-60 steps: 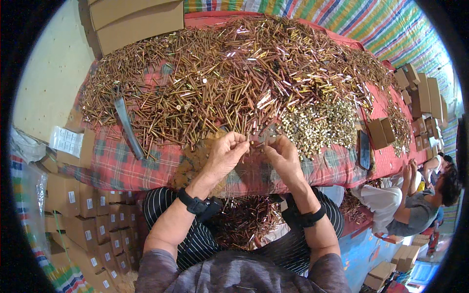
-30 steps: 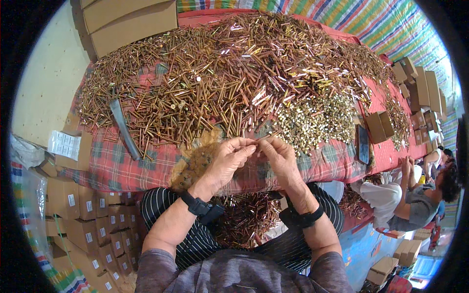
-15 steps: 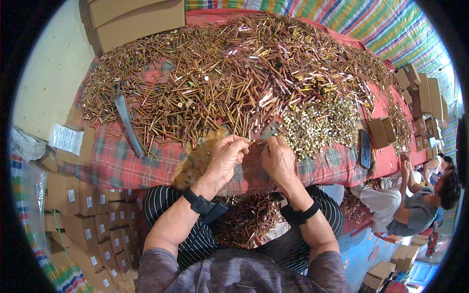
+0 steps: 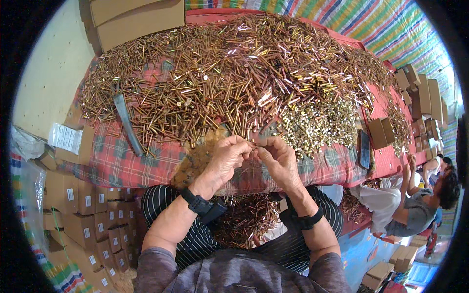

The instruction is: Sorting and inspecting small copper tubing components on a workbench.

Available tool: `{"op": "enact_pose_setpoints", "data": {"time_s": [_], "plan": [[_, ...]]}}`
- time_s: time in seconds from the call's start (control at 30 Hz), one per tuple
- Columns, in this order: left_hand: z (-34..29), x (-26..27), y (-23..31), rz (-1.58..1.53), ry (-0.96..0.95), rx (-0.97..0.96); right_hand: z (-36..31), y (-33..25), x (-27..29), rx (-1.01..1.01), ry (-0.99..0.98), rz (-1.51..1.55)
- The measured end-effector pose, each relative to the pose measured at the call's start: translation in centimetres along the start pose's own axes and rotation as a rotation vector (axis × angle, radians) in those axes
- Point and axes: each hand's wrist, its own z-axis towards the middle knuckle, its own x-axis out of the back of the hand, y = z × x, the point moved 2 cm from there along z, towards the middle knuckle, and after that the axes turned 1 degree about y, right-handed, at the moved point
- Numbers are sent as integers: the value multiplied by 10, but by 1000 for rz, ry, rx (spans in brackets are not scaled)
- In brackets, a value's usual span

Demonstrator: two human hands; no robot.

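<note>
My left hand (image 4: pixel 228 155) is closed in a pinch over the table's near edge, on a small brass-coloured metal piece (image 4: pixel 254 146) mostly hidden by the fingertips. My right hand (image 4: pixel 278 158) meets it from the other side, thumb and forefinger curled at the same spot; what they grip is hidden. Beyond both hands spreads a heap of long, thin brass-coloured bolts (image 4: pixel 210 93). Close to my right hand lies a pile of small shiny nut-like pieces (image 4: pixel 320 127). Under the hands is a red and green plaid cloth (image 4: pixel 132 168).
A curved grey strip (image 4: pixel 128 124) lies left on the bolts. On the right are a dark flat object (image 4: pixel 364 149) and a small open carton (image 4: pixel 381 133). Stacked cartons (image 4: pixel 80 227) stand at lower left. More metal pieces (image 4: pixel 244 219) lie between my knees. A co-worker (image 4: pixel 415 210) sits at right.
My right hand has turned, its thumb and forefinger now stretched toward the left fingertips and touching there. The left hand has barely moved.
</note>
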Motion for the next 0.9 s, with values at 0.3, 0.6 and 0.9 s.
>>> {"op": "enact_pose_setpoints", "data": {"time_s": [0.3, 0.6, 0.9], "plan": [[-1, -3, 2, 17, -24, 51, 1, 7, 7, 182, -21, -317], [-4, -8, 0, 104, 7, -6, 1, -7, 1, 247, 1, -565], [-6, -4, 2, 78, -43, -39, -3, -10, -2, 500, 175, -584]]}}
